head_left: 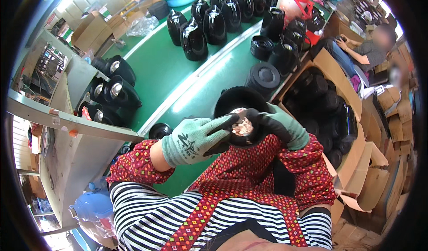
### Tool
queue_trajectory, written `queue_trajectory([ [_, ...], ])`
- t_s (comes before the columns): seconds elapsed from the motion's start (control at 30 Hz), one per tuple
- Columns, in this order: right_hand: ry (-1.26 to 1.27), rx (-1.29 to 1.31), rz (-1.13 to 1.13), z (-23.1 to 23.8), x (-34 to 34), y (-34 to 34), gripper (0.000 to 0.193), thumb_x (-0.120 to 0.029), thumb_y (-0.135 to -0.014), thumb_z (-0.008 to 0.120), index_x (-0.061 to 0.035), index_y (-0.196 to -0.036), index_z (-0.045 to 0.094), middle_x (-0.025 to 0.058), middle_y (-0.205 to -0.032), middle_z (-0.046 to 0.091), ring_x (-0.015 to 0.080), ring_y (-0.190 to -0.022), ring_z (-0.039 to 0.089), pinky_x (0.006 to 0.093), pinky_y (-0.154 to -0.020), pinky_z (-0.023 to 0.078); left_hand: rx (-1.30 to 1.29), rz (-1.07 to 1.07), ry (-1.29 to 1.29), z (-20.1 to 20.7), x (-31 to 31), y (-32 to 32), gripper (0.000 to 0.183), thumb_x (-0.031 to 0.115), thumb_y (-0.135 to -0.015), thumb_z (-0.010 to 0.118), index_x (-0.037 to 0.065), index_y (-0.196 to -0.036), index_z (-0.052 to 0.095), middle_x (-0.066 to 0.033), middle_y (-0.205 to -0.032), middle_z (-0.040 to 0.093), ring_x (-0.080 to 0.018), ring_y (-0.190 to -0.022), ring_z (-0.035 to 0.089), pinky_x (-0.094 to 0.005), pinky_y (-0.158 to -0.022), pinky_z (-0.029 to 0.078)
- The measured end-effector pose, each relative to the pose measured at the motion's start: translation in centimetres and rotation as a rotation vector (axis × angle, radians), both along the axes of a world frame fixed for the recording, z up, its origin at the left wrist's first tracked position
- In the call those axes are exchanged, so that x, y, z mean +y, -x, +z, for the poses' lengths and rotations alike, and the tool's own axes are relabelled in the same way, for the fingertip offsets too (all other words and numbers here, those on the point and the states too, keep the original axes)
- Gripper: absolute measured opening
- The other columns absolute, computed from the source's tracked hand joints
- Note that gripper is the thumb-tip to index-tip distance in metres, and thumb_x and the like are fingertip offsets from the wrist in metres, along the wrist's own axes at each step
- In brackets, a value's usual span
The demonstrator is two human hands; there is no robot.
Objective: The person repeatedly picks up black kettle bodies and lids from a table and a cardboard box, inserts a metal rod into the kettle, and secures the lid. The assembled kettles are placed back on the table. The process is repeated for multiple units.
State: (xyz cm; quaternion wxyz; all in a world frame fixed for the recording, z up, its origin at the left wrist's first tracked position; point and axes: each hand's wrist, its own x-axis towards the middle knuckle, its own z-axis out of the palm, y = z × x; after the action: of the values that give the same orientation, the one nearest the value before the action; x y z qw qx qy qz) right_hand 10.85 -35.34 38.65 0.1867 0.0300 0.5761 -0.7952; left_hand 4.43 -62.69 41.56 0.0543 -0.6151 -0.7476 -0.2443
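Note:
In front of my lap, between both gloved hands, is a black thermos jug body point(236, 98) with a round, shiny, copper-toned metallic part point(243, 125) facing me. My left hand point(198, 138), in a green glove with black fingertips, is closed on its left side, fingers bent over the edge of the shiny part. From the right, my right hand point(281, 124) in a matching glove grips the rim with its fingers curled. Some fingertips overlap the opening, so any small piece between them is hidden.
Several black jugs point(194, 39) stand on the green bench point(147, 68). Other bodies with shiny ends point(117, 89) lie left, near a metal rail. Stacked black discs point(264, 76) sit ahead. An open carton point(347, 139) of black parts is at right; a seated person point(372, 50) is beyond.

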Motion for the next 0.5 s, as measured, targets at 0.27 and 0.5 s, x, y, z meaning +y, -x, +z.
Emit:
queue_trajectory([
  [0.27, 0.443, 0.082, -0.339, -7.9, 5.0, -11.5, 0.067, -0.043, -0.105, 0.061, -0.0014, -0.155, 0.047, 0.019, -0.152, 0.056, 0.0331, -0.138, 0.057, 0.0466, -0.121, 0.042, -0.871, 0.105, -0.493, -14.0, 0.4, 2.6, 0.094, -0.001, -0.089, 0.077, 0.003, -0.167, 0.024, -0.0169, -0.169, 0.032, -0.0309, -0.132, 0.06, -0.0412, -0.109, 0.05],
  [0.5, 0.642, -0.066, -0.147, -12.2, 3.7, -11.8, 0.064, -0.047, -0.108, 0.059, -0.0033, -0.153, 0.05, 0.0111, -0.139, 0.066, 0.0212, -0.122, 0.066, 0.0376, -0.104, 0.053, -1.34, -0.07, -0.929, -16.4, 6.2, -2.7, 0.112, 0.014, -0.077, 0.094, 0.006, -0.165, 0.025, -0.02, -0.169, 0.029, -0.037, -0.151, 0.041, -0.0493, -0.122, 0.041],
])
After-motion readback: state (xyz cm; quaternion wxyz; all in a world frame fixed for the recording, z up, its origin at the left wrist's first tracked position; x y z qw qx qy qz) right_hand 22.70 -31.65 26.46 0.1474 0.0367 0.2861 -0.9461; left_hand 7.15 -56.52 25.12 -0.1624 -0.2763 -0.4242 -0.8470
